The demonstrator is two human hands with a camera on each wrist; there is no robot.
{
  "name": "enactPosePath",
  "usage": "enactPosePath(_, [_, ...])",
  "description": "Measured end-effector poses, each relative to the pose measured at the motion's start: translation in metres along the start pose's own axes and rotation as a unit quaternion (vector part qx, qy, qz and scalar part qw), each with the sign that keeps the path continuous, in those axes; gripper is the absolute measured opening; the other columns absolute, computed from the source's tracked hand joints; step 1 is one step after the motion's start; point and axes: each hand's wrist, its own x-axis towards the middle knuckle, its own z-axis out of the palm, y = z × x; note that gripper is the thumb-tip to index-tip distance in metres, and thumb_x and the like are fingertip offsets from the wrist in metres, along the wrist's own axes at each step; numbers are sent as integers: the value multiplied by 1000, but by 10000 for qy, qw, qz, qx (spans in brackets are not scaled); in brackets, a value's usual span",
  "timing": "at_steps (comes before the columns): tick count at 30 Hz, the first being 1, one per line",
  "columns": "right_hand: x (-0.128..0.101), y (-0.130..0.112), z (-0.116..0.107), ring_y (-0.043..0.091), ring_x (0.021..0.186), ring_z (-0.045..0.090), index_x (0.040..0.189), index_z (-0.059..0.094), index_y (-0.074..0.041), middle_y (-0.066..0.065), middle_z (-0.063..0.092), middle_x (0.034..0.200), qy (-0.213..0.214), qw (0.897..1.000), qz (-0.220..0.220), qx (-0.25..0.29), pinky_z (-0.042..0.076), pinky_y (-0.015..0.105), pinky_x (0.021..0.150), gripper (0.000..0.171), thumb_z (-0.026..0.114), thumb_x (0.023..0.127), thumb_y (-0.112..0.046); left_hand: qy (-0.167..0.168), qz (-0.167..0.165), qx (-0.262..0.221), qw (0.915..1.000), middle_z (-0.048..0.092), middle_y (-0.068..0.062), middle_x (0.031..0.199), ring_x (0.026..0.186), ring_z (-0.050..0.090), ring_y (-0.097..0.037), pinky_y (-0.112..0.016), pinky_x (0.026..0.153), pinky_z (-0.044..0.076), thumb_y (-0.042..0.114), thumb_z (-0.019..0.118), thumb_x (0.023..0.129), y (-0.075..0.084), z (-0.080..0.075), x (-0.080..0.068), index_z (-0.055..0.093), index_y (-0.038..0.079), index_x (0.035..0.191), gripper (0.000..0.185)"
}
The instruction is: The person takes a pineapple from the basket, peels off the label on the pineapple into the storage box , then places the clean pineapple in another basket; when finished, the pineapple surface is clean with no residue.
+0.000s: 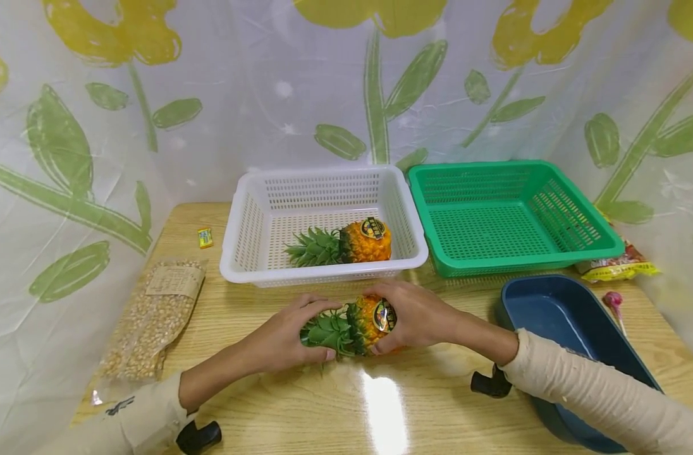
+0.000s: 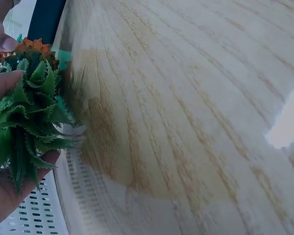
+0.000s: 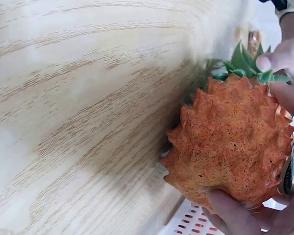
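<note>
We hold a small pineapple [image 1: 365, 323] on its side on the bench [image 1: 335, 404].
Our left hand [image 1: 286, 335] curls round its spiky green crown, our right hand [image 1: 417, 316] grips the knobbly orange body with its round sticker. Beyond, a second pineapple [image 1: 352, 243] lies in the white basket [image 1: 324, 272].

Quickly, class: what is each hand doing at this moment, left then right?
Left hand: grips the leafy crown of the pineapple.
Right hand: grips the orange body of the same pineapple.
</note>
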Motion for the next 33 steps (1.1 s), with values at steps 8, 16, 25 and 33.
enactPosePath(8, [0,-1,0,26,120,58,143,53,-15,9,56,143,1,10000,82,32,53,48,93,91,91,65,-43,8,15,3,10000,47,-9,144,130,51,-32,-58,104,46,34,83,83,0,0,0,50,23,147,72])
enactPosePath(16, [-3,1,-2,22,113,59,146,50,-17,6,55,143,3,9993,151,328,54,41,88,97,91,65,-49,-10,21,66,10000,46,-11,146,130,51,-34,-59,104,46,32,82,83,-1,0,0,51,22,146,71])
enactPosePath(25, [-7,8,-5,29,138,47,150,45,-17,5,46,153,-81,9984,-106,557,43,55,108,104,82,68,-68,-37,102,86,9999,47,-10,145,131,50,-33,-58,104,45,29,82,83,-1,0,0,52,20,145,69])
enactPosePath(33, [-11,16,-3,24,124,57,143,53,-18,0,58,139,315,9924,-34,1192,50,52,99,79,73,81,-64,-111,57,29,9999,46,-10,146,132,49,-35,-59,103,46,29,82,84,-1,-1,0,51,20,146,70])
